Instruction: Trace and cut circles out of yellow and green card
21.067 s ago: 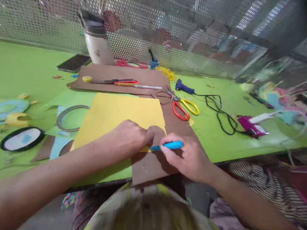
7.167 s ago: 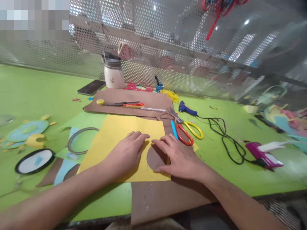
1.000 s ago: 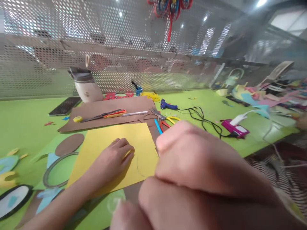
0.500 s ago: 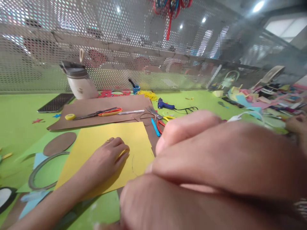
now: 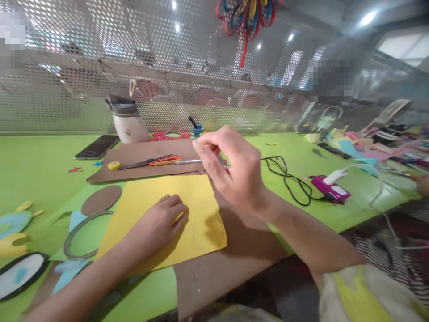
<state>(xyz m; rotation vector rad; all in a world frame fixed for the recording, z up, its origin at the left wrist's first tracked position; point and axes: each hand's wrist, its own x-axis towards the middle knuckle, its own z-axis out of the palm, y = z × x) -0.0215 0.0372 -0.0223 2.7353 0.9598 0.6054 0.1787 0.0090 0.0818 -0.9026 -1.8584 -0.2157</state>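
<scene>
My left hand (image 5: 164, 219) lies on a sheet of yellow paper (image 5: 150, 190), fingers bent and resting on it, a ring on one finger. Faint curved pencil-like lines show on the paper right of that hand. My right hand (image 5: 236, 167) is raised above the paper's right side, thumb and fingertips pinched together; whatever is in the pinch, if anything, cannot be made out. Its shadow falls on the yellow sheet. Brown paper (image 5: 208, 281) lies underneath. Behind the hands, a brown sheet (image 5: 134, 152) carries black-bladed scissors (image 5: 147, 162) and a white pen (image 5: 189, 162).
A brown oval (image 5: 101, 200) and a grey ring (image 5: 69, 241) lie at left. A phone (image 5: 97, 147) and a white jug (image 5: 130, 127) stand or lie behind. At right are a black cable (image 5: 288, 179) and a purple power strip (image 5: 330, 190). A perforated metal screen (image 5: 187, 94) closes off the back.
My right hand has moved from close before the camera, where it was blurred, out over the paper's right side. The view has shifted a little; my left hand stays on the yellow paper.
</scene>
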